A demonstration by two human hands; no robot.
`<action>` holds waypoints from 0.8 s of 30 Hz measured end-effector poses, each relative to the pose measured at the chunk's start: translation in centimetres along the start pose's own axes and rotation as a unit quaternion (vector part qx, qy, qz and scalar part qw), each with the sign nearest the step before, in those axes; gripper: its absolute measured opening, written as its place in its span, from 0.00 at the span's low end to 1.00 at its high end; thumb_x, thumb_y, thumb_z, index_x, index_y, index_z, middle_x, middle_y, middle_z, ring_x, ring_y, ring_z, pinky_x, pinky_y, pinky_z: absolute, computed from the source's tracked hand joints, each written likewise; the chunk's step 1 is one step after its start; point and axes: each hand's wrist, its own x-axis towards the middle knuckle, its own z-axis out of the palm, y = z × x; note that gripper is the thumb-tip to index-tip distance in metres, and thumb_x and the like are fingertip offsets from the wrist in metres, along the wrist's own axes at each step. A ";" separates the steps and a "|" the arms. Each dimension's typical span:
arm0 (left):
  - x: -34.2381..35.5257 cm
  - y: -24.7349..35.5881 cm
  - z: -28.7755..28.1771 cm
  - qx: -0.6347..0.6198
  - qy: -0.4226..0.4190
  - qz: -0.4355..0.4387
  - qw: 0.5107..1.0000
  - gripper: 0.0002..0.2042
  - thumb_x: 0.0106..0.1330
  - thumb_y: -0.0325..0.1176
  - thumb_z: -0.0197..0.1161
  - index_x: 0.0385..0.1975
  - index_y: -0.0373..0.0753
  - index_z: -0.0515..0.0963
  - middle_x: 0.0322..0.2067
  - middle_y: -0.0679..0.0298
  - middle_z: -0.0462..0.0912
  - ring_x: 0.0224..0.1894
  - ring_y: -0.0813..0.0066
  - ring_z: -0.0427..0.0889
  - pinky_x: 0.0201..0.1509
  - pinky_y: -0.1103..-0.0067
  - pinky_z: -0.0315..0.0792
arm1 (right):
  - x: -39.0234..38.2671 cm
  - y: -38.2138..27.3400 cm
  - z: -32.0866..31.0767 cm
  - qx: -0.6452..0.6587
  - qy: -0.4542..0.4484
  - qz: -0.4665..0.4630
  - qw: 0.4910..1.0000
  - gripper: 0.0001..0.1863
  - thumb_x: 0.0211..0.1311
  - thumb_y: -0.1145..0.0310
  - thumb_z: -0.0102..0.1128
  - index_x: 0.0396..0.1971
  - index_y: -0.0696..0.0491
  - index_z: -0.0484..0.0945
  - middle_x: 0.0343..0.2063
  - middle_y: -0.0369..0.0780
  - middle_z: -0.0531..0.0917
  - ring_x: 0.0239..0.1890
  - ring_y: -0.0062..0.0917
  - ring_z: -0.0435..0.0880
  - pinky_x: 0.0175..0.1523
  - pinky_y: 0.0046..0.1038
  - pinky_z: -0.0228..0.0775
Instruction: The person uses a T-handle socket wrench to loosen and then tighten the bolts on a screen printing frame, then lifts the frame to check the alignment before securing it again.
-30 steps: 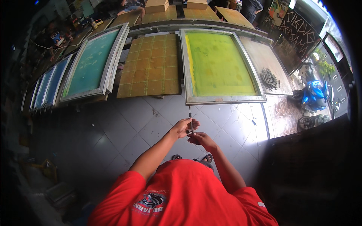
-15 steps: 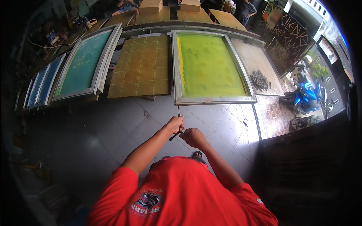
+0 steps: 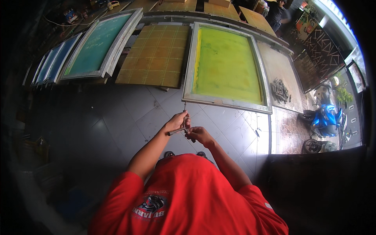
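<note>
A T-handle wrench [image 3: 176,132] is in front of me, its thin shaft pointing away toward the near edge of a screen-printing frame [image 3: 227,105] with yellow-green mesh. Around the shaft, just behind the crossbar, my left hand [image 3: 177,121] is closed. My right hand [image 3: 201,136] has its fingers bent in a pinch at the right part of the crossbar. The shaft's tip meets the underside of the frame's near left corner; what it fits onto there is too small to make out.
Left of the frame lies a brown board [image 3: 154,56] with yellow grid lines, then a teal screen [image 3: 98,45] and blue screens [image 3: 58,58]. On the right, a pale board [image 3: 276,62] bears a pile of dark pieces [image 3: 280,92]. A blue motorcycle [image 3: 327,117] and a person [image 3: 276,15] are farther off.
The wrench's crossbar has turned, and its left end now shows beside my left wrist. My right hand has shifted slightly with it. The whole view has tilted a little.
</note>
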 end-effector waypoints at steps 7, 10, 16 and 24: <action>-1.7 5.1 1.6 0.413 0.106 -0.059 0.903 0.13 0.64 0.38 0.55 0.29 0.31 0.72 0.22 0.62 0.74 0.19 0.77 0.75 0.23 0.79 0.74 | 0.4 -4.7 -0.9 -0.176 -0.019 0.099 0.979 0.09 0.54 0.68 0.57 0.28 0.59 0.78 0.22 0.38 0.80 0.22 0.17 0.75 0.24 0.20 0.66; -0.3 5.2 -0.2 0.419 0.098 -0.091 0.898 0.13 0.63 0.37 0.57 0.30 0.30 0.73 0.22 0.63 0.75 0.22 0.78 0.78 0.26 0.80 0.76 | 1.4 -4.1 -1.4 -0.117 -0.088 0.100 0.984 0.16 0.56 0.60 0.58 0.36 0.59 0.78 0.26 0.38 0.79 0.24 0.18 0.76 0.25 0.18 0.66; -0.1 4.1 -0.8 0.340 0.063 -0.056 0.937 0.12 0.64 0.38 0.56 0.31 0.33 0.75 0.23 0.66 0.76 0.20 0.81 0.75 0.26 0.86 0.72 | 1.5 -1.6 -1.5 0.160 -0.135 0.060 0.976 0.20 0.64 0.58 0.50 0.51 0.55 0.70 0.39 0.36 0.78 0.38 0.16 0.75 0.41 0.18 0.66; -0.9 2.8 -1.4 0.327 0.065 -0.015 0.943 0.12 0.65 0.40 0.55 0.33 0.36 0.78 0.21 0.70 0.74 0.22 0.84 0.69 0.29 0.87 0.67 | 4.6 4.7 0.0 0.375 -0.143 0.027 0.916 0.14 0.64 0.63 0.50 0.45 0.54 0.72 0.38 0.34 0.78 0.36 0.17 0.75 0.43 0.18 0.65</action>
